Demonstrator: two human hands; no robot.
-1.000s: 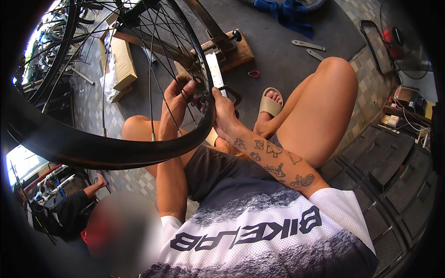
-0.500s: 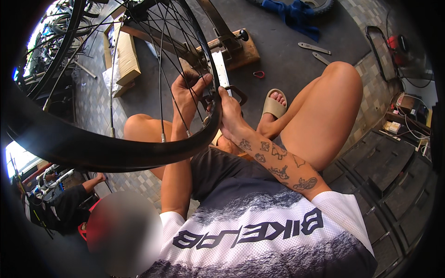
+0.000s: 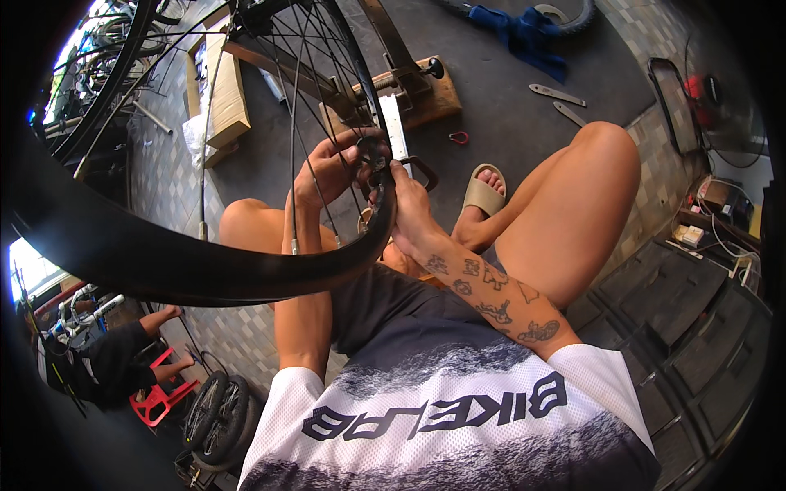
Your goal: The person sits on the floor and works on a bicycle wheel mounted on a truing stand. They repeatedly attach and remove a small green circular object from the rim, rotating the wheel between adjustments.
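A black bicycle wheel rim [image 3: 196, 266] with dark spokes [image 3: 295, 164] fills the upper left, mounted in a metal truing stand [image 3: 389, 37] on a wooden base [image 3: 438, 102]. My left hand [image 3: 323, 176] reaches up behind the rim, among the spokes. Its fingers are closed around a small round dark spoke wrench [image 3: 371, 152] at the rim's inner side. My right hand [image 3: 412, 200] holds the rim's outer edge from the right, thumb upward, fingers partly hidden. Beside it is a dark curved handle [image 3: 423, 172] below a pale metal bar [image 3: 394, 127].
An open cardboard box [image 3: 225, 90] lies at upper left. Tyre levers [image 3: 558, 95], a red carabiner [image 3: 458, 138], a blue cloth [image 3: 524, 37] and a tyre [image 3: 580, 20] lie on the dark mat. Black drawers [image 3: 663, 286] stand right; another person [image 3: 123, 352] sits near a red stool [image 3: 164, 397].
The round spoke wrench now shows in my left hand, which has turned and shifted slightly down. The rim sits a little further right. My right hand stays at the rim.
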